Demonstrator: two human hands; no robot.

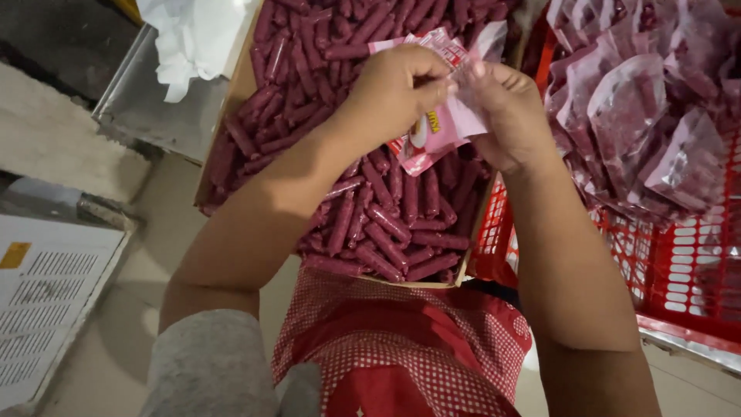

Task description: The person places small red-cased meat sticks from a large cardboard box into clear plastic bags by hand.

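My left hand point(397, 89) and my right hand point(505, 116) both hold a small pink and clear plastic pouch point(441, 123) at its top edge, above a cardboard box point(231, 93). The box is filled with several dark red sausages point(386, 224) in shiny wrap. The pouch hangs between my hands with its lower end just over the sausages. I cannot see what is inside it.
A red plastic crate point(679, 270) at the right holds several filled clear bags of red sausages point(641, 116). White paper point(193, 38) lies on a metal tray point(147, 100) at the upper left. A white vented panel point(46, 286) is at the left. My red apron point(401, 347) is below.
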